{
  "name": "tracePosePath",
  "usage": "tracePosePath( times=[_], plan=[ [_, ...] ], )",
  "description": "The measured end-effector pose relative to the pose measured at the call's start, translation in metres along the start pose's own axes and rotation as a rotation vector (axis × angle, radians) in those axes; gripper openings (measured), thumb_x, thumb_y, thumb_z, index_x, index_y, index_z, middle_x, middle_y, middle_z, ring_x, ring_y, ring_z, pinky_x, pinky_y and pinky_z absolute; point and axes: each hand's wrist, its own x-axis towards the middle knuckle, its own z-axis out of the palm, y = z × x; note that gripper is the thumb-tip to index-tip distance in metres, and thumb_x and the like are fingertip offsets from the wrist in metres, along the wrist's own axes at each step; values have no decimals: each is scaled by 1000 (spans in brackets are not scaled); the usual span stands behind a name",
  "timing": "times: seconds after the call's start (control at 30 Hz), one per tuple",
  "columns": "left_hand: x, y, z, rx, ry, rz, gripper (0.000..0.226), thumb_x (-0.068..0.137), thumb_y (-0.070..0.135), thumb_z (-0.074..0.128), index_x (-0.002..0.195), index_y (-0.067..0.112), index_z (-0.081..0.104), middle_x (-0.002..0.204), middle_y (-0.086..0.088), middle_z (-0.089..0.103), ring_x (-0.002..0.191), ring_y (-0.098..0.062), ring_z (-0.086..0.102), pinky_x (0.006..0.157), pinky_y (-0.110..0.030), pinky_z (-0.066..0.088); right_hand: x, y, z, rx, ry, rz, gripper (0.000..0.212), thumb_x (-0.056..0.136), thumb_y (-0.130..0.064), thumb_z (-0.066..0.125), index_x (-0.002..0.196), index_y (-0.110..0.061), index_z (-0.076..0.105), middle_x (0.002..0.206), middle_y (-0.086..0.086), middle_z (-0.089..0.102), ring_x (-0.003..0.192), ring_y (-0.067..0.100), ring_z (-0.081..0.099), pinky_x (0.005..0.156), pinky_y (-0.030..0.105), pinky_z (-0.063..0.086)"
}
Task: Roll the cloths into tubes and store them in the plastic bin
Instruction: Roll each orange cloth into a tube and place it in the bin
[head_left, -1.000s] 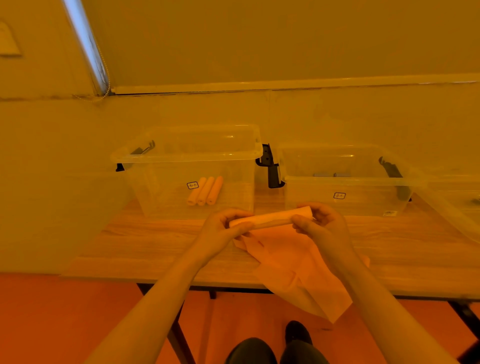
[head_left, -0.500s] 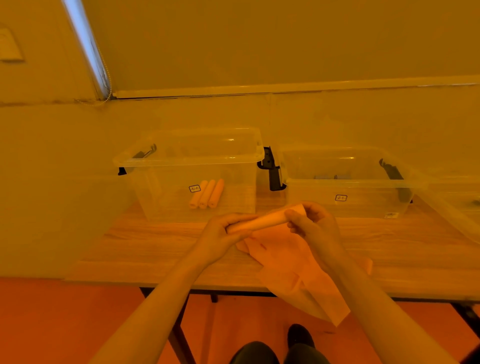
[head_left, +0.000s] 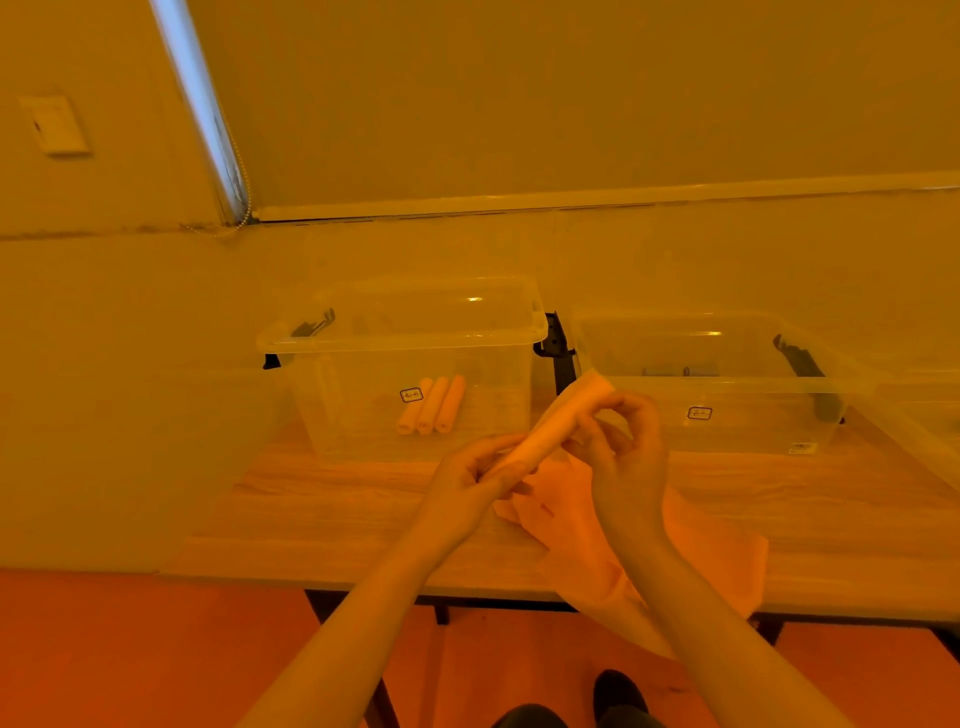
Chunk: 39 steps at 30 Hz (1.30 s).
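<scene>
Whole scene has an orange cast. Cloth (head_left: 582, 525) and three rolls (head_left: 431, 405) plain orange; bins (head_left: 405, 338) clear with black latches (head_left: 558, 345) and small white labels (head_left: 411, 395). Table (head_left: 322, 499) light woodgrain, floor (head_left: 104, 649) red-orange, shoe (head_left: 618, 693) at 6 o'clock black.

Heavy amber light over everything. Wooden table (head_left: 332, 499) with pale grain across the middle, dark legs (head_left: 382, 696) beneath its front edge. Behind the table, a plain wall (head_left: 156, 322), topped by a long ledge (head_left: 597, 200) running rightward. Above the ledge, a flat blind or panel (head_left: 519, 93); at its left edge a slanted strip of bluish daylight (head_left: 195, 98) with a bead chain (head_left: 240, 176) hanging alongside. Far left of the strip, a wall switch plate (head_left: 54, 124). Below the table, orange-red floor (head_left: 130, 649).
</scene>
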Motion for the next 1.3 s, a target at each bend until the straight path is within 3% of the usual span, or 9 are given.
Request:
tracePosePath(
  times=[0.17, 0.3, 0.5, 0.63, 0.77, 1.03, 1.13, 1.23, 1.3],
  plan=[
    [9, 5, -7, 1, 7, 12, 33, 92, 22, 57, 124, 30, 54, 103, 5, 70, 84, -13, 70, 73, -23, 55, 18, 0, 11, -35, -76, -33, 25, 89, -4, 61, 94, -28, 64, 109, -1, 62, 100, 16, 64, 73, 31, 58],
    [36, 16, -17, 27, 38, 61, 31, 92, 19, 58, 122, 28, 56, 99, 45, 57, 92, 6, 64, 84, -30, 55, 53, -3, 22, -113, -152, -31, 41, 81, -1, 70, 102, -36, 62, 122, -1, 58, 108, 14, 61, 85, 34, 54],
    [101, 39, -36, 195, 161, 153, 25, 90, 31, 59, 109, 47, 54, 96, 27, 62, 89, 9, 61, 73, -17, 52, 131, -8, 51, -29, -253, 4, 50, 77, 9, 68, 106, -32, 63, 126, -16, 51, 111, 13, 60, 89, 47, 54],
    [151, 62, -57, 125, 224, 116, 26, 86, 34, 64, 107, 46, 55, 98, 19, 66, 89, 0, 65, 71, -21, 54, 192, -16, 77, 27, -317, 57, 47, 78, 5, 70, 109, -29, 65, 130, -12, 51, 111, 16, 60, 84, 49, 56],
    [188, 78, -76, 16, 276, 27, 32, 87, 20, 64, 117, 28, 59, 96, 14, 68, 84, 0, 66, 68, -18, 53, 241, -22, 102, 13, -369, 99, 45, 77, 7, 69, 108, -26, 64, 130, -3, 51, 110, 20, 60, 84, 49, 56],
    [239, 86, -113, 157, 261, -243, 34, 89, 11, 61, 116, 31, 55, 108, 0, 65, 88, -2, 61, 72, -20, 52, 292, 0, 152, -247, -530, 351, 56, 73, 10, 72, 119, -19, 59, 136, 2, 39, 113, 21, 53, 86, 44, 55],
    [247, 79, -118, 213, 237, -372, 32, 90, 9, 59, 121, 18, 58, 114, -1, 63, 91, -3, 59, 69, -8, 45, 291, 21, 164, -248, -520, 473, 56, 73, 17, 68, 122, -8, 59, 134, 7, 40, 110, 25, 54, 80, 41, 57],
    [250, 63, -120, 224, 196, -506, 29, 90, 16, 58, 119, 13, 61, 97, 1, 63, 77, 5, 58, 68, -13, 43, 280, 49, 169, -296, -502, 613, 56, 74, 21, 62, 120, -10, 57, 133, 10, 41, 101, 23, 55, 67, 31, 58],
    [252, 50, -121, 240, 154, -553, 40, 81, 34, 57, 117, 17, 61, 93, 1, 61, 83, -7, 59, 76, -21, 45, 273, 68, 170, -312, -490, 715, 55, 75, 24, 58, 118, -10, 57, 131, 11, 43, 97, 23, 55, 72, 45, 57]
  ],
)
